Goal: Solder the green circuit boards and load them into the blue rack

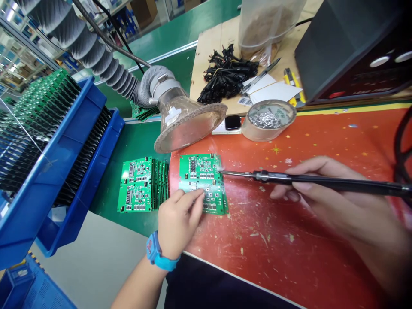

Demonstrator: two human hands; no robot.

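My right hand grips a soldering iron, whose metal tip points left and meets the upper right edge of a green circuit board. A faint wisp of smoke shows near the tip. My left hand, with a blue watch on its wrist, rests over the lower left part of that board. Its thumb and index finger are pinched together on the board's face; anything between them is hidden. More boards seem to lie under this one. To the left, several similar circuit boards stand in a leaning row.
A fume extractor hood hangs just behind the boards. Blue bins full of boards stand left. Behind the red mat are a tape roll holding metal bits, black cables, a yellow cutter and a dark soldering station.
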